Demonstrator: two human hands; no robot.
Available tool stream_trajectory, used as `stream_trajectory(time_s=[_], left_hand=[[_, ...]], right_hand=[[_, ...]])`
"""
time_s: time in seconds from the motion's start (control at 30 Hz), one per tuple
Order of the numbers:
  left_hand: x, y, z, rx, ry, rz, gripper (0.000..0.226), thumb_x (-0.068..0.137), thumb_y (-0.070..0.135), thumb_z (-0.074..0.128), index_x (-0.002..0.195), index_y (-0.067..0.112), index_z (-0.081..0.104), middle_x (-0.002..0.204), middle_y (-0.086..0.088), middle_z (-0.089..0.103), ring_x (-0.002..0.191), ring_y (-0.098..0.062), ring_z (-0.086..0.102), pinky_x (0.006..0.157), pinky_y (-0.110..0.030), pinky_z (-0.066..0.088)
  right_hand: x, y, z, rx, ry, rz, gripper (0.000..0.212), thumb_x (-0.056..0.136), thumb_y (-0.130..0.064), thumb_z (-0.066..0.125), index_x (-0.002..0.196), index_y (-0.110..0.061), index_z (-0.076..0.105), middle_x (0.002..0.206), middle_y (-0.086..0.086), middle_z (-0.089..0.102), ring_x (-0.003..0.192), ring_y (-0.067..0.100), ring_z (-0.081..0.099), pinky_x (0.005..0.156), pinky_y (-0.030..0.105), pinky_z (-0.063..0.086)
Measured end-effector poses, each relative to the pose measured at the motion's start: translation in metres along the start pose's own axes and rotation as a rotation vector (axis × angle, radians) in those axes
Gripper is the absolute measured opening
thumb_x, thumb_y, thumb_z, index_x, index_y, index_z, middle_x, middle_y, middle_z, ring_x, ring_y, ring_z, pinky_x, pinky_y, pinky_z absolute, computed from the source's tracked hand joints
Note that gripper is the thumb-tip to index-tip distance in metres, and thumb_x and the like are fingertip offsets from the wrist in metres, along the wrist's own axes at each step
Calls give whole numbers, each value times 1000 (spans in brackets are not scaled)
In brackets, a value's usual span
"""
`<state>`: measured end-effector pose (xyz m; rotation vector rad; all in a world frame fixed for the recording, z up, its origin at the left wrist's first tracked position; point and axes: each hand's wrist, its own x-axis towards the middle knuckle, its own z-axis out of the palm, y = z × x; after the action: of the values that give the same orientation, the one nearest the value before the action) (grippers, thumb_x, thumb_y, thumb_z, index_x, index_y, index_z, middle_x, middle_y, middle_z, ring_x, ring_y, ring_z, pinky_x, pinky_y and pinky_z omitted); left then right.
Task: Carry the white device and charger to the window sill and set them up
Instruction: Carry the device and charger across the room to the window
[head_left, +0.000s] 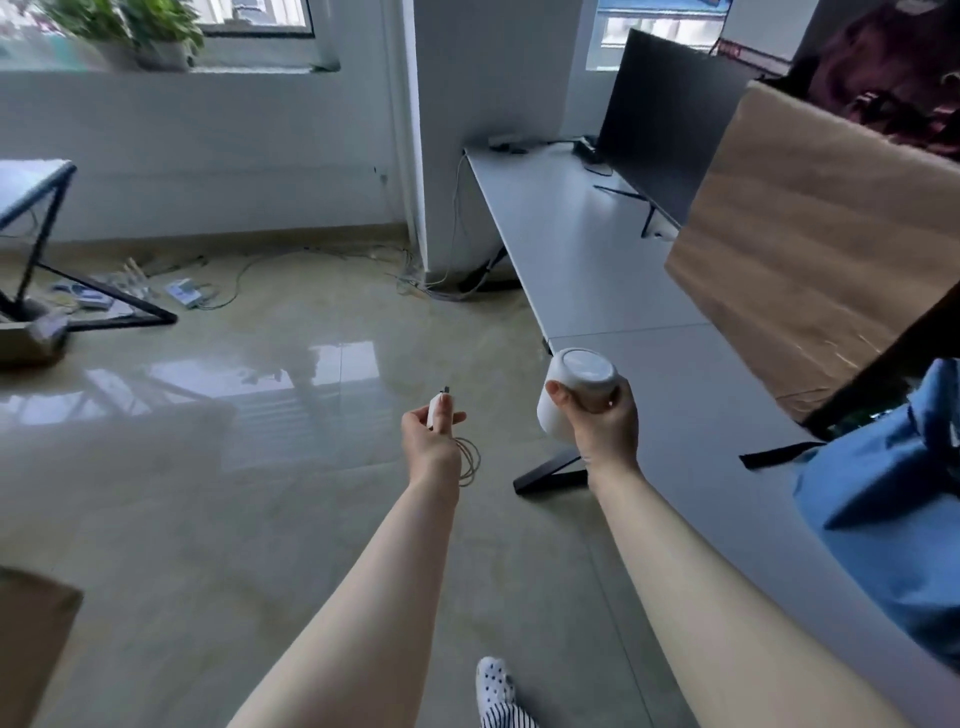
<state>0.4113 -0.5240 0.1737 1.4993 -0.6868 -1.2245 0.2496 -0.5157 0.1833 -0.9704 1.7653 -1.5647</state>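
Note:
My right hand (602, 423) grips the white device (574, 387), a rounded cylinder with a flat grey-ringed top, held tilted in the air beside the desk edge. My left hand (428, 434) pinches the white charger (435, 408), its small plug tip pointing up, and the thin coiled cable (470, 460) hangs below the wrist. The window sill (249, 70) runs along the far wall at the top left, well away from both hands, with a potted plant (130, 31) on it.
A long white desk (587, 260) runs along the right with a dark monitor (660, 130), a cardboard sheet (810, 249) and a blue bag (893, 509). Cables and a power strip (184, 293) litter the glossy floor by the wall. A black-framed table (36, 182) stands at left.

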Motion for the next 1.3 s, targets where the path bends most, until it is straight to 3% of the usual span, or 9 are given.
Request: stream_trajectory(time_s=[0.3, 0.43, 0.57, 0.7, 1.0, 1.3], left_hand=[[123, 62, 34, -46, 109, 42, 35, 95, 41, 47, 111, 10, 51, 97, -4, 69, 94, -15, 57, 82, -28, 32], [169, 79, 41, -58, 134, 42, 42, 94, 46, 48, 115, 10, 53, 90, 3, 68, 92, -17, 57, 82, -29, 35], [215, 84, 42, -74, 142, 16, 39, 93, 46, 50, 112, 12, 55, 84, 5, 67, 85, -18, 55, 81, -32, 38], [263, 87, 33, -56, 156, -14, 34, 92, 46, 50, 104, 14, 51, 94, 0, 70, 89, -19, 56, 88, -36, 41], [398, 128, -1, -25, 142, -14, 34, 93, 44, 50, 105, 12, 48, 89, 2, 68, 92, -17, 57, 83, -31, 35], [512, 192, -24, 17, 138, 23, 32, 94, 43, 49, 104, 12, 46, 94, -1, 67, 91, -16, 55, 81, -28, 31]], right_hand=[[115, -23, 86, -14, -85, -37, 68, 59, -33, 90, 117, -15, 59, 118, 7, 64, 107, 24, 61, 84, 30, 46], [151, -31, 125, -21, -111, -36, 84, 46, -51, 83, 117, -15, 59, 119, 9, 63, 110, 26, 60, 93, 40, 50], [177, -27, 167, -39, -138, -13, 84, 42, -57, 81, 114, -20, 57, 121, 8, 62, 111, 25, 60, 96, 43, 50], [199, -18, 215, -60, -146, 6, 75, 44, -52, 83, 108, -21, 57, 116, 7, 65, 108, 27, 60, 96, 45, 50], [253, -19, 346, -74, -120, 38, 95, 35, -63, 76, 114, -14, 60, 117, 11, 66, 109, 28, 61, 95, 43, 51], [309, -49, 459, -47, -97, 18, 86, 38, -61, 79, 110, -18, 62, 115, 9, 67, 108, 27, 62, 95, 46, 50]])
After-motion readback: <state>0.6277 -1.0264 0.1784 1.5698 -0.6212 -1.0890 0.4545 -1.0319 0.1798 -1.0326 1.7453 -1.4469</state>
